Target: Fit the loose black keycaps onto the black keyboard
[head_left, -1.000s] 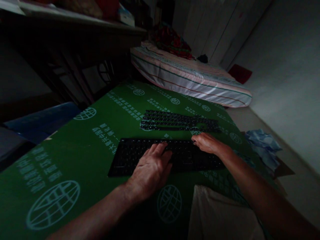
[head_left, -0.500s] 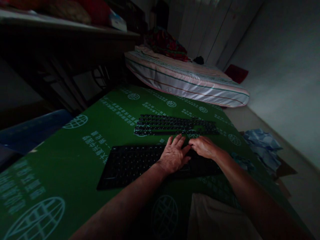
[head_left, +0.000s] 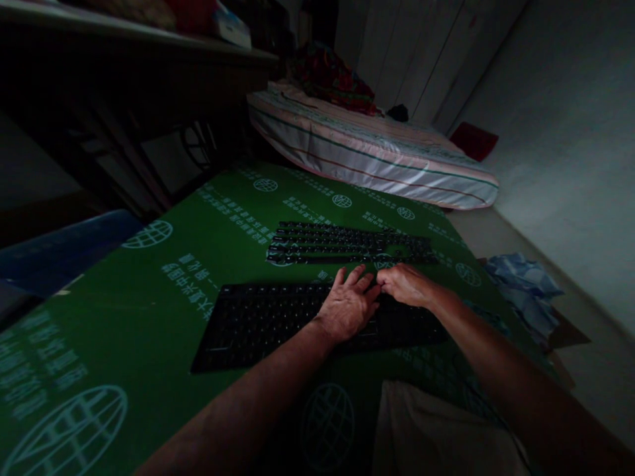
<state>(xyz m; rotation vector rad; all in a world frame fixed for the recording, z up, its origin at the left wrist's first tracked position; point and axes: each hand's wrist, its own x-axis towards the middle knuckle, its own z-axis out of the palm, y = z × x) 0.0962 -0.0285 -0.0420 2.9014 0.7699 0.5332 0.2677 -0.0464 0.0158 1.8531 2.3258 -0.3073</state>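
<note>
A black keyboard (head_left: 268, 324) lies on the green board, slightly aslant. My left hand (head_left: 348, 309) rests palm down over its middle, fingers spread toward the far edge. Right beside it, my right hand (head_left: 404, 285) is closed in a pinch at the keyboard's far edge, right of the middle. Whatever its fingertips grip is hidden or too small to make out. Beyond the keyboard, loose black keycaps (head_left: 325, 243) lie in several rows. Both hands partly cover the keyboard.
The green board (head_left: 198, 218) carries white globe prints and lettering. A striped bed (head_left: 367, 155) stands beyond it. At left are a dark table (head_left: 149, 49) and a blue object (head_left: 74, 244). Crumpled blue-white cloth or paper (head_left: 523, 287) lies at right. Beige cloth (head_left: 436, 430) shows near me.
The view has shifted slightly. My left thumb and index finger have drawn in closer to my right hand, which stays pinched at nearly the same spot on the keyboard.
</note>
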